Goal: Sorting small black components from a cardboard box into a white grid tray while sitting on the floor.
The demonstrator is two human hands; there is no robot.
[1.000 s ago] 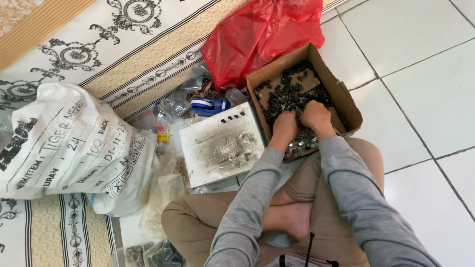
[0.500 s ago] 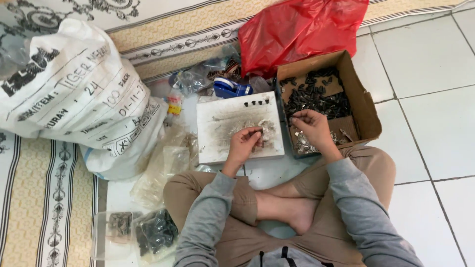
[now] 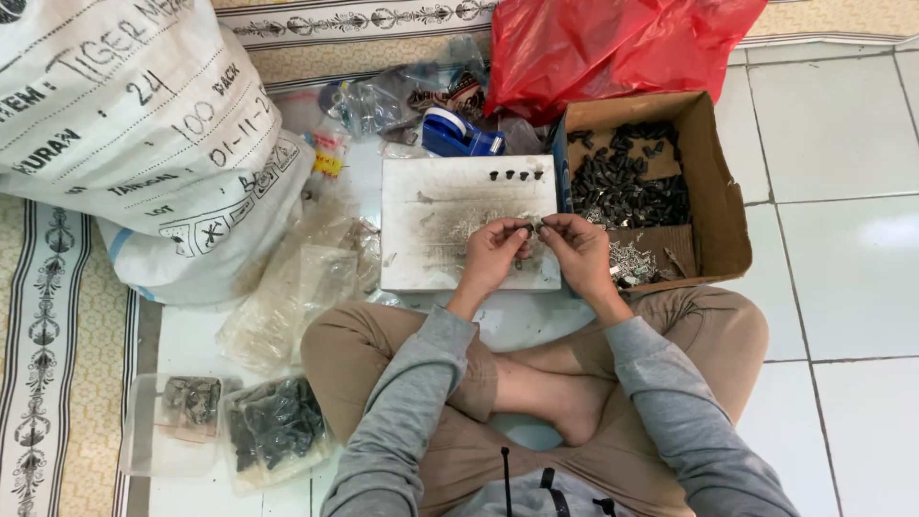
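Clearly the person sat cross-legged on the tiles at an assembly step: both hands met at the centre of the frame, over the white board (image 3: 421, 206). The left hand (image 3: 493, 254) and the right hand (image 3: 578, 251) each had fingertips pinched tight, sharing one small dark part (image 3: 529, 228) between them; what else either held was too small to tell. Four finished-looking dark pieces (image 3: 516, 175) stood in a row near the board's upper edge. The cardboard box (image 3: 713, 182) of loose black parts lay just right of the board. I judged the next move would call for fine, steady fingertip pressure to seat the piece.
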